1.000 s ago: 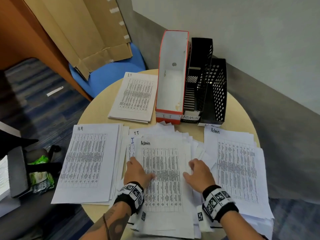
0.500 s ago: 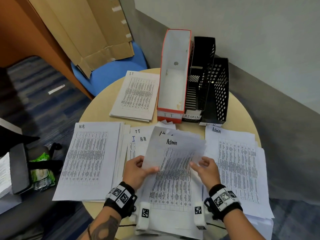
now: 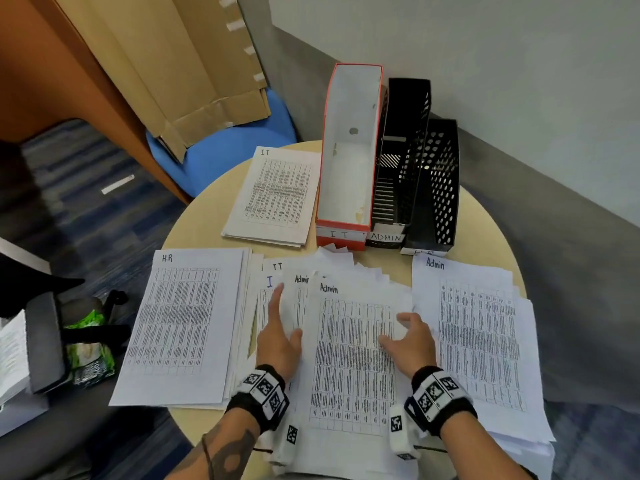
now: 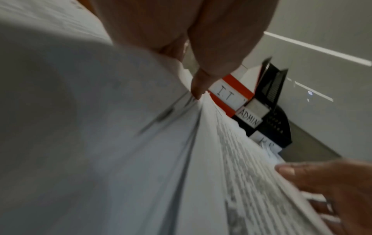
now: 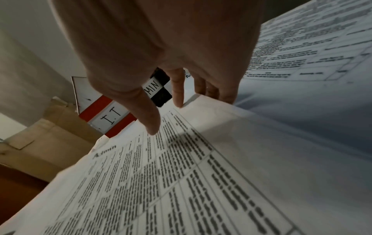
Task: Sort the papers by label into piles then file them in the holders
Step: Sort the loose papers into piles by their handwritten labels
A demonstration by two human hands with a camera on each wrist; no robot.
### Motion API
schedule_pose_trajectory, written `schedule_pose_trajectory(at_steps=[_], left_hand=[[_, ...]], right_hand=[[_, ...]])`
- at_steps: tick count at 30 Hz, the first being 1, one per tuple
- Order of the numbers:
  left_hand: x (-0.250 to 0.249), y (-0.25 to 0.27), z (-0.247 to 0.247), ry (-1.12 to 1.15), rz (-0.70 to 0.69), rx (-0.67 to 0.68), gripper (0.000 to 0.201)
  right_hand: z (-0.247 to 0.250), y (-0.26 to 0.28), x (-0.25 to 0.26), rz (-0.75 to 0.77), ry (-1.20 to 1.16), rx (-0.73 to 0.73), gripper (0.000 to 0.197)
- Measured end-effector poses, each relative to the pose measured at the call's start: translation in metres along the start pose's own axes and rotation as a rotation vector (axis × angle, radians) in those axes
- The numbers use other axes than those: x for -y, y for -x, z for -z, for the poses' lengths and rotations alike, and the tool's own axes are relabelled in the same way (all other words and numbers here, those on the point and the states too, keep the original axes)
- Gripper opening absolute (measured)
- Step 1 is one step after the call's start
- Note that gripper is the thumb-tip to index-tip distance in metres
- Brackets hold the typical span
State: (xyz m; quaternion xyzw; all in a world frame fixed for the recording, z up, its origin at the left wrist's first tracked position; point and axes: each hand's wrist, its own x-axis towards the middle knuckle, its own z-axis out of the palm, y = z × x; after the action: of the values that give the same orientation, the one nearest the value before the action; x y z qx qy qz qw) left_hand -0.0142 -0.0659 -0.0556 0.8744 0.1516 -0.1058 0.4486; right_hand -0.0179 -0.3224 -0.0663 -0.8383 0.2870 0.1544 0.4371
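Now the Admin sheet (image 3: 353, 358) lies between both hands, right hand (image 3: 412, 344) fingers spread on its edge, left hand (image 3: 277, 337) flat.

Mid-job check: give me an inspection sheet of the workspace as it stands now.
Surface: round beige table, mostly covered by paper.
Job's things: IT pile at back left; HR pile at left; Admin pile at right; unsorted stack in the middle, an Admin sheet on top. IT holder, ADMIN holder and perforated holder look empty.
Clutter: nothing seen on the table.
Grips: left hand and right hand open, fingers on the unsorted stack.
Cables: nothing seen.
Surroundings: blue chair, cardboard, grey wall.
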Motion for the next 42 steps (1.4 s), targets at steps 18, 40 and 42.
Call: schedule_pose_trajectory(at_steps=[18,40,42], left_hand=[[-0.009,-0.003,0.001,0.063,0.068,0.537,0.053],[0.019,-0.010,0.007,0.136,0.098,0.226,0.024],[0.014,-0.008,0.010,0.174,0.098,0.165,0.011]], right_hand=[[0.026,-0.017,-0.015,-0.050,-0.455,-0.065,0.025],[0.039,-0.003,-0.032,-0.070,-0.302,0.014,0.019],[0.047,-0.002,-0.033,-0.079,-0.339,0.082,0.026]])
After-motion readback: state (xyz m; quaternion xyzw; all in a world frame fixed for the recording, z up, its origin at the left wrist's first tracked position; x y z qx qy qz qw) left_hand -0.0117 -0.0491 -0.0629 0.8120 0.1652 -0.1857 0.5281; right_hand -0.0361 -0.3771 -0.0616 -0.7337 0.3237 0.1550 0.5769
